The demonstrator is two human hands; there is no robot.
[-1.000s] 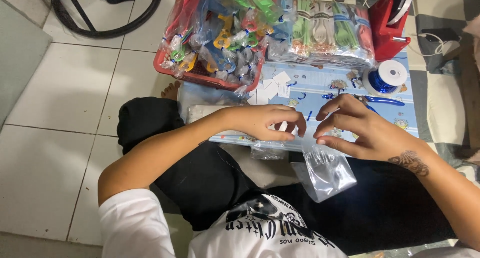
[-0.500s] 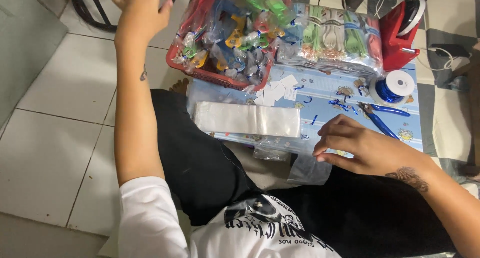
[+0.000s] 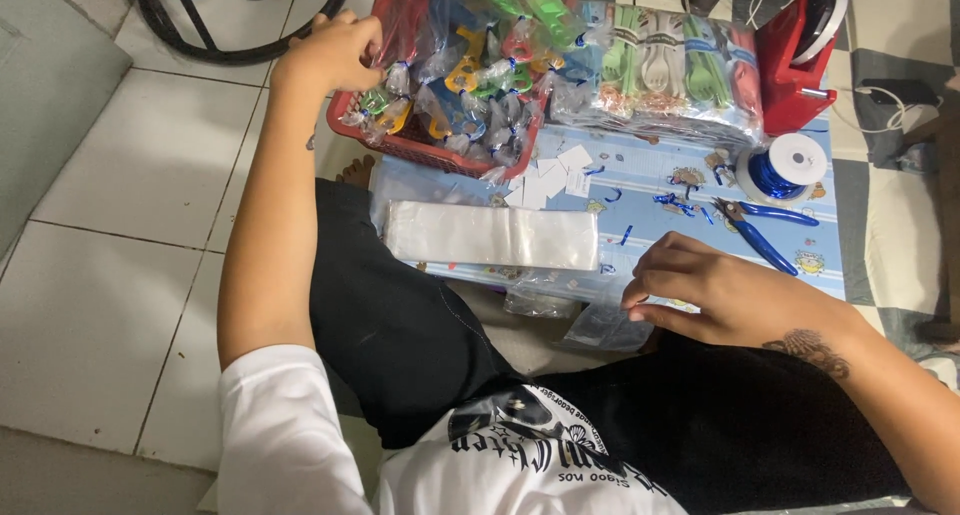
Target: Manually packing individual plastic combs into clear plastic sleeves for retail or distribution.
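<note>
Since half a second ago your left hand [image 3: 335, 50] has dropped onto the far red basket [image 3: 400, 140], fingers curled at its bagged toys [image 3: 455, 95]. Your right hand [image 3: 715, 295], loosely closed, pins a clear bag [image 3: 600, 327] near your lap (barely gripped); tugging the crammed heap could spill packets.

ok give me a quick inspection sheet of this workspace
surface: blue patterned mat on the tiled floor
job's things: red basket of small bagged toys; stack of clear bags
clutter: paper slips, blue pliers, blue wire spool, red tape dispenser
grips: left hand at the basket rim; right hand over a clear bag
cables: white cable at right
surroundings: black hoop on the floor
</note>
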